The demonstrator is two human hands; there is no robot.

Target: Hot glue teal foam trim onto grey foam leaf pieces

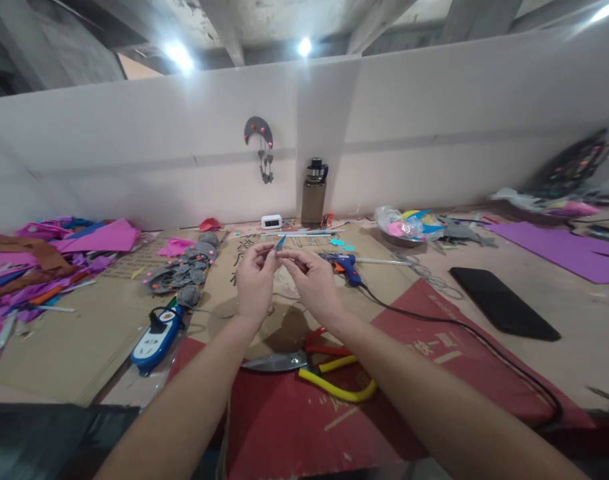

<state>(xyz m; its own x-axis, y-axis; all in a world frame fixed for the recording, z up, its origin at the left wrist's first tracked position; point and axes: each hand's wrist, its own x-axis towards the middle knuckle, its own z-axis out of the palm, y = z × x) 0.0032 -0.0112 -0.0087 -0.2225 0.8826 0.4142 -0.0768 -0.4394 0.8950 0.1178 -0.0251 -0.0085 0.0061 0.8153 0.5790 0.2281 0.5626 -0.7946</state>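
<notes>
My left hand [255,280] is closed in a pinch around a small blue pointed piece [280,243], raised over the cardboard. My right hand [314,280] meets it from the other side, its thumb and fingers pinched at the lower end of the piece. The fingers partly hide the piece, and its material is hard to make out. Below my wrists lie scissors [277,362] with red and yellow handles. Just right of my right hand is a blue glue gun [350,270] with a clear stick in its back.
A power strip [157,340] and grey felt pieces with pink pins [184,270] lie left. Coloured felt scraps [104,237] are heaped far left. A dark bottle [313,200] and a white clock [271,222] stand behind. A black phone [501,303] and purple sheet [559,250] lie right.
</notes>
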